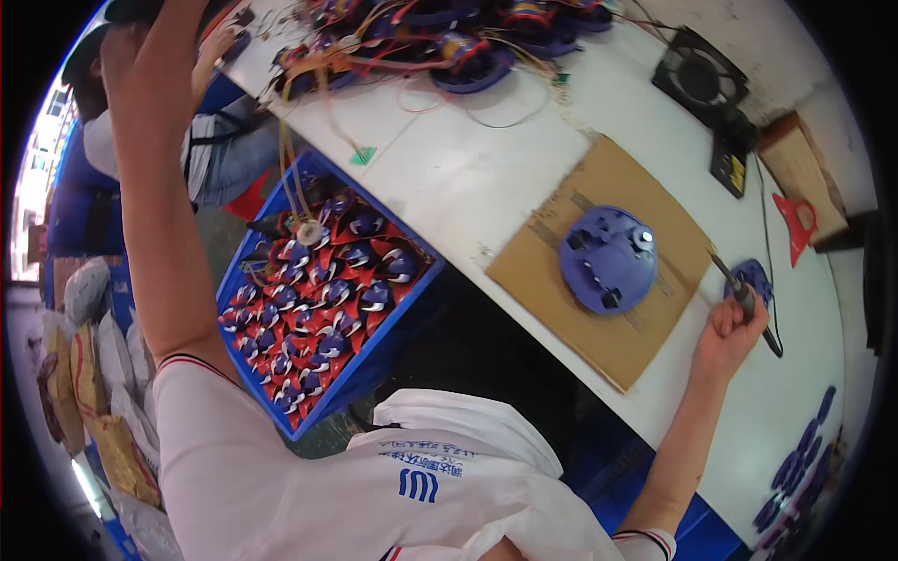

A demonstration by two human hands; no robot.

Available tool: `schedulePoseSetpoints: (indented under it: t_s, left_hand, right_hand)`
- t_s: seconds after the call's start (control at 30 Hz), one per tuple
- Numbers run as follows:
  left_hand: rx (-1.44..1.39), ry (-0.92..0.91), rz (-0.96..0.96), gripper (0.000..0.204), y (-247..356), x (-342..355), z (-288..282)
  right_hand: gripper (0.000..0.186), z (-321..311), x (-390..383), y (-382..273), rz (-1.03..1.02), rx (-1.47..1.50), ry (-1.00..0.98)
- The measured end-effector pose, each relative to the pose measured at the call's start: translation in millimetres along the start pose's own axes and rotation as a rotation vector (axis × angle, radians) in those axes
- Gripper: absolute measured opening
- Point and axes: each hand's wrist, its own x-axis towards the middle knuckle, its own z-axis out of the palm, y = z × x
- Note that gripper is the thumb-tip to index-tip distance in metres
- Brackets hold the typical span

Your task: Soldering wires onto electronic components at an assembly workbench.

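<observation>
My right hand (734, 327) is closed around the handle of a soldering iron (744, 297), its tip angled up and left beside a cardboard sheet (519, 266). A purple rounded plastic housing (603, 262) lies on that sheet. Behind the iron sits a smaller purple part (753, 273). My left hand (159, 42) is raised high at the upper left, running out of the picture, so its fingers and anything in them are hidden.
A white table (421, 159) bears wired purple assemblies (468, 65), a fan (697, 75) and purple parts (795, 458). Below left stands a blue crate (426, 266) full of red-purple pieces. A seated person (224, 159) is at the upper left; sacks (117, 411) lie along the left.
</observation>
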Motion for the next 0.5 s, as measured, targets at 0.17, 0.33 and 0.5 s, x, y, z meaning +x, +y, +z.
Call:
schedulePoseSetpoints:
  t_s: [0.17, 0.33, 0.5]
  left_hand:
    - [0.330, -0.012, 0.198, 0.038, 27, 10, 39]
    - [0.070, -0.124, 0.334, 0.030, 47, -19, 94]
    - [-0.031, -0.554, 0.584, 0.041, 25, -66, 138]
  right_hand:
    - [0.016, 1, 2, -2, -0.006, 0.035, 0.029]
    - [0.016, 6, -4, -6, 0.000, 0.047, 0.041]
    - [0.020, 8, -7, -6, -0.004, 0.044, 0.012]
